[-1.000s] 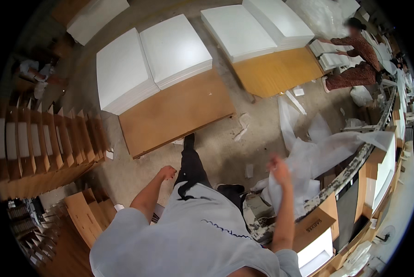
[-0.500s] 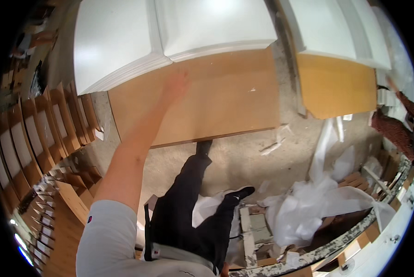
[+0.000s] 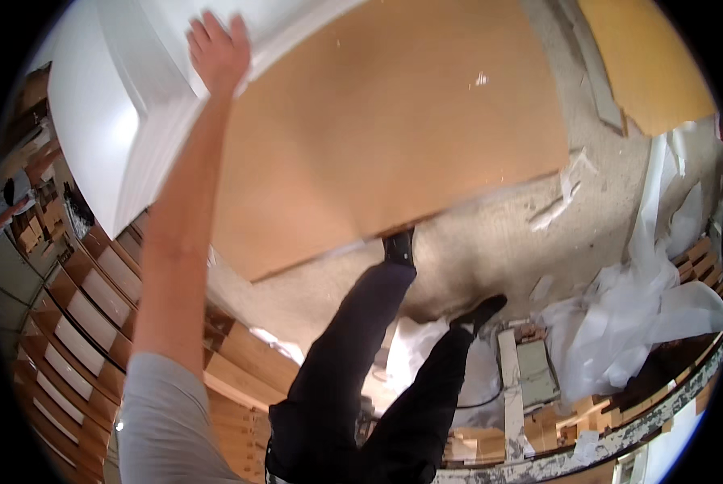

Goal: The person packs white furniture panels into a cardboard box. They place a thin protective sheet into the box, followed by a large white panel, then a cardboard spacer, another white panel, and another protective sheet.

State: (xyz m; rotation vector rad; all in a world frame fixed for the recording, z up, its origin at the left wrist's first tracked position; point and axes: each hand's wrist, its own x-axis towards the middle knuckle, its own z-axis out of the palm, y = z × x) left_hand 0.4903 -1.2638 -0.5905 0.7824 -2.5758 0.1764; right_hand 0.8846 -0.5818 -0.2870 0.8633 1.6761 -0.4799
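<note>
My left hand (image 3: 220, 52) reaches far forward, fingers spread, over the top white panel (image 3: 172, 20) of a stack near the stack's front corner. Whether the palm presses on the panel or hovers just above it is hard to tell. Beneath the stack lies a large flat brown board (image 3: 394, 121), its bare part stretching toward me. The layered white edges (image 3: 156, 153) of the stack show beside my forearm. My right hand is out of view.
To the right lies a yellowish board (image 3: 652, 64). Crumpled white foam wrap (image 3: 612, 331) covers the lower right, beside a worn frame (image 3: 511, 387). Rows of upright brown panels (image 3: 87, 306) stand at left. My foot (image 3: 398, 246) is at the board's near edge.
My left hand has moved forward from over the brown board to the white panel. The view has shifted, so the stack now appears further left and closer.
</note>
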